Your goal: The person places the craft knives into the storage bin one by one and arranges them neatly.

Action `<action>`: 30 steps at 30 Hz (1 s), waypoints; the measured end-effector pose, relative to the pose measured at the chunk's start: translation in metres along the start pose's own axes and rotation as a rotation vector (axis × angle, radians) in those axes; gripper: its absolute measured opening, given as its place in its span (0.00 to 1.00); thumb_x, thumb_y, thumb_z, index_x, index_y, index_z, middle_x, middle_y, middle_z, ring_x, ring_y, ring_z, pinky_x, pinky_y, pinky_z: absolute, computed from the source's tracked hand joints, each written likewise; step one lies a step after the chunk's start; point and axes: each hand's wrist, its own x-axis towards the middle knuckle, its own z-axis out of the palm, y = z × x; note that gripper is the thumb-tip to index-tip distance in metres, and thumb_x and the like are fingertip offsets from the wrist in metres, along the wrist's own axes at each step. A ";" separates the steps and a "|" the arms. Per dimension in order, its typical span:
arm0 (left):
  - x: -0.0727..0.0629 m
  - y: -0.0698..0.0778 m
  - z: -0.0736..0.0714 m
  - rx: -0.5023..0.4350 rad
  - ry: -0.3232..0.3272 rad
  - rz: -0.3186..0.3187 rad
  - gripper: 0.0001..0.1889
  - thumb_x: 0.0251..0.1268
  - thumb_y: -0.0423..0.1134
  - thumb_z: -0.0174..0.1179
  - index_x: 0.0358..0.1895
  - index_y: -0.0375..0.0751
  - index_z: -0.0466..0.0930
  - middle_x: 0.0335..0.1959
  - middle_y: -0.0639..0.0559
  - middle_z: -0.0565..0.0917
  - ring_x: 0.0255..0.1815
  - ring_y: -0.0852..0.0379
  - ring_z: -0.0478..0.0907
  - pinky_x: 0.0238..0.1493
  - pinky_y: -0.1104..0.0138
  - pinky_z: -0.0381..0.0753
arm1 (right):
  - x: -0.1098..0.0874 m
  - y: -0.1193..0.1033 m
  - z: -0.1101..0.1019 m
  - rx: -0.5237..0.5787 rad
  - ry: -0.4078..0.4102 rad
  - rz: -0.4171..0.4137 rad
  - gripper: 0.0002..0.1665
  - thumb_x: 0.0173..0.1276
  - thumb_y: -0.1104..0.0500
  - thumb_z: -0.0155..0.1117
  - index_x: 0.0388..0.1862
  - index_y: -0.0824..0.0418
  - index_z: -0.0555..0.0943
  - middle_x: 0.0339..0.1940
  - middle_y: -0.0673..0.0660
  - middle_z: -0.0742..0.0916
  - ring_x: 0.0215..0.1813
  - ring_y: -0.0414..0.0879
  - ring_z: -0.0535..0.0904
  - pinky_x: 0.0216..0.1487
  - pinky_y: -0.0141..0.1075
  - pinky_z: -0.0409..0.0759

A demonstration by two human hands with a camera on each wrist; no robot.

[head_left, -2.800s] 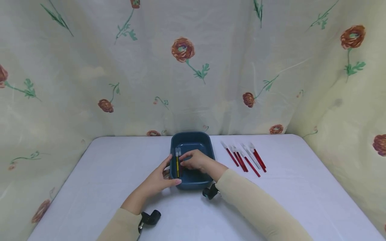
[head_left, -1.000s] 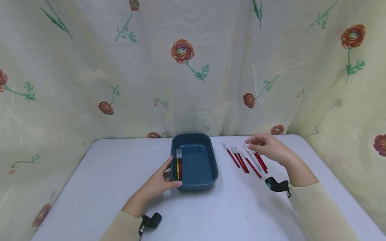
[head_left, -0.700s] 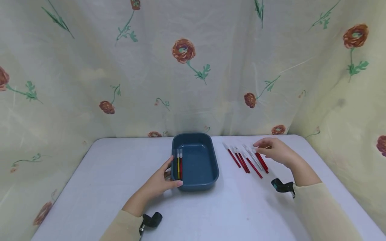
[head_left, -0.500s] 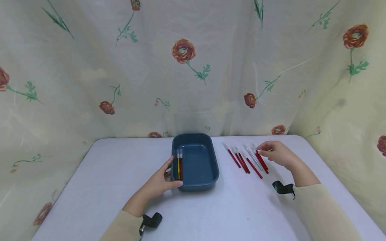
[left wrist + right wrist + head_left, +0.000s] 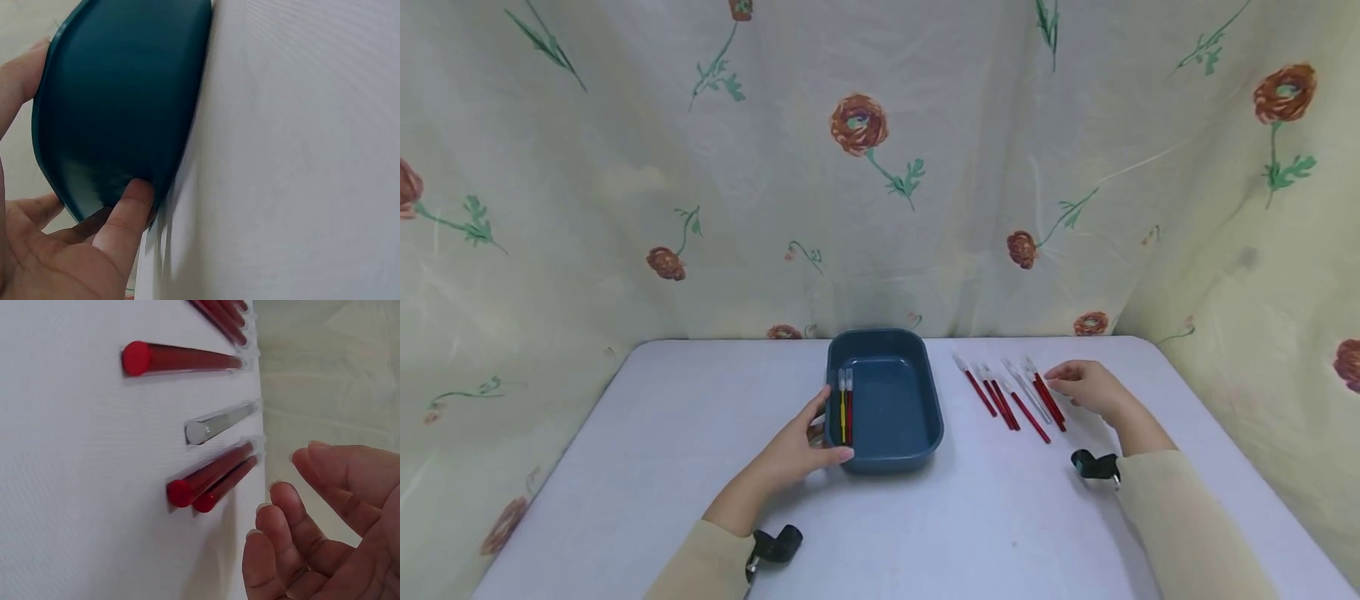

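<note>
My left hand (image 5: 799,442) grips the near left corner of a dark blue rectangular plastic tray (image 5: 891,460), thumb at the front rim and fingers along its left side. In the left wrist view, one fingertip (image 5: 140,187) presses the tray's outer wall. A yellow pen (image 5: 842,408) and a red pen (image 5: 850,412) lie side by side inside, along the left wall. My right hand (image 5: 1093,387) is just right of two adjacent red pens (image 5: 1051,404), its fingers loosely bent and holding nothing. A silver-grey pen (image 5: 215,423) lies beside that pair.
Several more red pens (image 5: 1000,406) with clear caps lie slanted on the white-covered table (image 5: 970,533), to the right of the tray. A flowered curtain (image 5: 760,167) hangs behind the table's back edge. A small black camera is strapped at each wrist.
A red pen was laid beside the yellow one in the tray. My right hand left the tray, moved over the pens, then slid to their right side and lower. My left hand stayed on the tray.
</note>
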 end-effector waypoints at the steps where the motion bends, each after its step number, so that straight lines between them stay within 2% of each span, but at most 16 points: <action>1: 0.000 0.000 0.000 0.000 0.000 -0.001 0.56 0.54 0.46 0.77 0.82 0.58 0.46 0.79 0.39 0.55 0.74 0.36 0.62 0.65 0.48 0.72 | 0.002 0.002 0.001 0.005 0.002 0.011 0.18 0.77 0.59 0.56 0.58 0.70 0.78 0.51 0.66 0.82 0.48 0.54 0.75 0.45 0.37 0.78; 6: -0.001 0.000 -0.001 0.001 -0.001 -0.004 0.56 0.54 0.46 0.77 0.82 0.59 0.46 0.80 0.40 0.55 0.74 0.36 0.62 0.66 0.48 0.72 | 0.009 0.009 0.005 0.002 0.001 0.045 0.17 0.77 0.60 0.56 0.57 0.69 0.78 0.48 0.64 0.82 0.45 0.52 0.73 0.42 0.37 0.75; 13: 0.001 -0.001 -0.001 0.003 0.002 0.010 0.56 0.55 0.47 0.76 0.82 0.59 0.46 0.80 0.40 0.54 0.74 0.35 0.62 0.65 0.46 0.72 | 0.011 0.014 0.008 -0.001 0.002 0.051 0.15 0.77 0.62 0.54 0.55 0.70 0.78 0.45 0.62 0.82 0.42 0.50 0.73 0.40 0.37 0.73; 18: 0.001 -0.002 -0.001 0.014 0.002 0.009 0.56 0.54 0.47 0.77 0.82 0.59 0.47 0.80 0.40 0.54 0.74 0.35 0.62 0.65 0.46 0.72 | 0.013 0.019 0.011 -0.008 -0.004 0.054 0.14 0.77 0.62 0.56 0.55 0.68 0.80 0.49 0.64 0.83 0.45 0.51 0.74 0.42 0.37 0.74; 24: 0.002 -0.003 -0.002 0.014 0.000 0.012 0.56 0.54 0.48 0.77 0.82 0.59 0.46 0.80 0.41 0.54 0.75 0.35 0.62 0.66 0.46 0.72 | 0.014 0.024 0.012 -0.036 -0.009 0.028 0.13 0.75 0.63 0.59 0.54 0.69 0.80 0.50 0.67 0.83 0.47 0.53 0.75 0.42 0.37 0.74; 30: 0.002 -0.004 -0.001 -0.004 -0.008 0.021 0.56 0.55 0.47 0.76 0.82 0.58 0.46 0.80 0.42 0.53 0.75 0.35 0.61 0.66 0.47 0.71 | 0.011 0.026 0.007 -0.072 -0.006 -0.010 0.16 0.69 0.65 0.64 0.53 0.70 0.81 0.43 0.64 0.85 0.40 0.49 0.77 0.38 0.36 0.75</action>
